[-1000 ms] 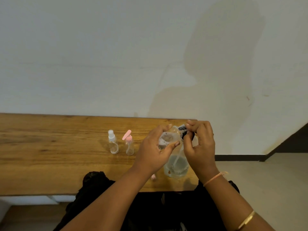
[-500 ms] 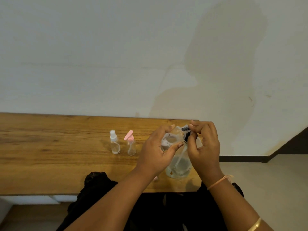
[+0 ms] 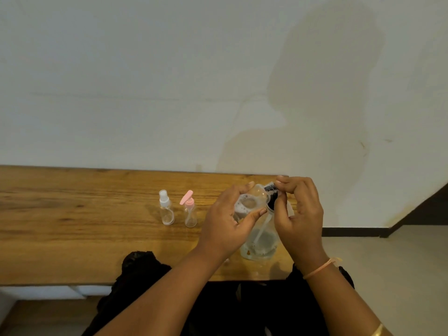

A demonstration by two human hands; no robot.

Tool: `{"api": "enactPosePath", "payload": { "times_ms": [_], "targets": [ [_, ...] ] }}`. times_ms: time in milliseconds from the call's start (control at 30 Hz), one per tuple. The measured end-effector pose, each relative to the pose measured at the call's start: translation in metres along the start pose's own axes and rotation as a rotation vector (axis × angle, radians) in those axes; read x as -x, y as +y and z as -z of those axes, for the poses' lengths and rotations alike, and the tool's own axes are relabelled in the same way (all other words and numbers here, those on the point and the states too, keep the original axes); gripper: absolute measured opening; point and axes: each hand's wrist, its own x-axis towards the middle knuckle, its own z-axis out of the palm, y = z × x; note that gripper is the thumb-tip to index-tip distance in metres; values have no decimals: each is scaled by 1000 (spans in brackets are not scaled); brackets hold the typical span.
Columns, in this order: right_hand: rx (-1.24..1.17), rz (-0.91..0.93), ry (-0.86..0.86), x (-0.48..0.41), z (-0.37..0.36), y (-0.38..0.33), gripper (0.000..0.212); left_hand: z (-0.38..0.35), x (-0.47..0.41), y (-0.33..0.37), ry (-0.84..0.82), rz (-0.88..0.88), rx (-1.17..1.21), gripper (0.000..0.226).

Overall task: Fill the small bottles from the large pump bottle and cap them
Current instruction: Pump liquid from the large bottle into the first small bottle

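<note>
Table (image 3: 72, 214): two small bottles, upright, seemingly empty: white-capped bottle (image 3: 166, 210), pink-capped bottle (image 3: 190, 213). Left hand (image 3: 228, 226) grips third small bottle (image 3: 252, 200), frothy inside, tilted against black pump head (image 3: 271, 198), which right hand (image 3: 300, 214) pinches. One large pump bottle (image 3: 260, 242), standing, liquid low.

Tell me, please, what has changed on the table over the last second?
Nothing visibly moved. The left hand still grips a clear bottle beside the black pump head, which the right hand still pinches above the large pump bottle. The white-capped bottle and pink-capped bottle stand as before.
</note>
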Motion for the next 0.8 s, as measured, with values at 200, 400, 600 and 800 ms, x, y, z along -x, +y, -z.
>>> {"api": "enactPosePath", "payload": {
  "times_ms": [200, 400, 600, 800],
  "targets": [
    [-43, -26, -30, 0, -5, 12, 18, 0, -3, -2, -34, 44, -4, 44],
    [-36, -6, 0, 0, -3, 5, 18, 0, -2, -2, -20, 21, -2, 41],
    [-36, 13, 7, -2, 0, 6, 17, 0, 0, 0, 17, -21, -3, 45],
    [-86, -23, -2, 1, -6, 14, 17, 1, -4, -1, -53, 53, -18, 40]
  ]
}}
